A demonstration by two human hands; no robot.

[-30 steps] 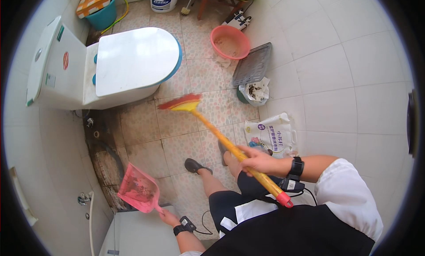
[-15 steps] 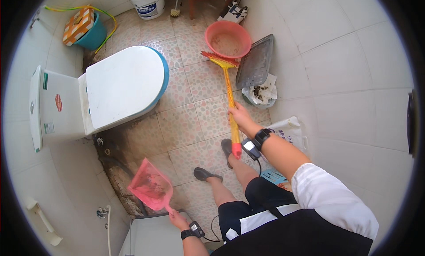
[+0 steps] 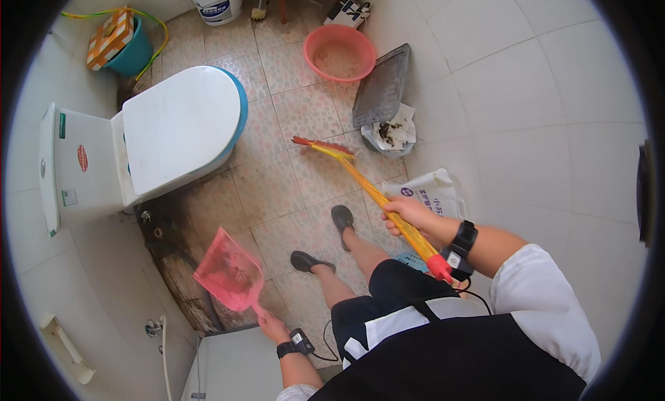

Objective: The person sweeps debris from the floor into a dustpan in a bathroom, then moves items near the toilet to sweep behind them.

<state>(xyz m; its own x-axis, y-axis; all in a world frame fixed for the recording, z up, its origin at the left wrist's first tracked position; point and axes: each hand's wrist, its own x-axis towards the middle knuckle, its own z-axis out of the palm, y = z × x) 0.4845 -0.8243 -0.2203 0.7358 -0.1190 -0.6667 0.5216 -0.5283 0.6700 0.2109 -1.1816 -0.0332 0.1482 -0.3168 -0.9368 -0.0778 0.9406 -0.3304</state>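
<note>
Nearest, at the lower edge: left hand (image 3: pixel 272 326), fingers curled tight round the thin handle of a pink plastic dustpan (image 3: pixel 231 271), scoop raised and tilted over the dark stained strip of floor beside the toilet. Just right of that: right hand (image 3: pixel 410 215), wrist strapped with a black watch-like band, fingers wrapped firmly round the yellow-and-orange shaft of a small broom (image 3: pixel 365 192), red end cap near the knee, bristles resting on the patterned tiled floor (image 3: pixel 277 186) ahead of two dark slippers (image 3: pixel 325 241). Beyond the bristles: crumpled white bag of dirt (image 3: pixel 392 133) against a leaning grey mesh tray (image 3: pixel 379 88). Left: white toilet with closed lid (image 3: pixel 176 132). Farthest: round pink plastic basin (image 3: pixel 339 51), teal bucket (image 3: pixel 129 51), white pail (image 3: pixel 215 0).
</note>
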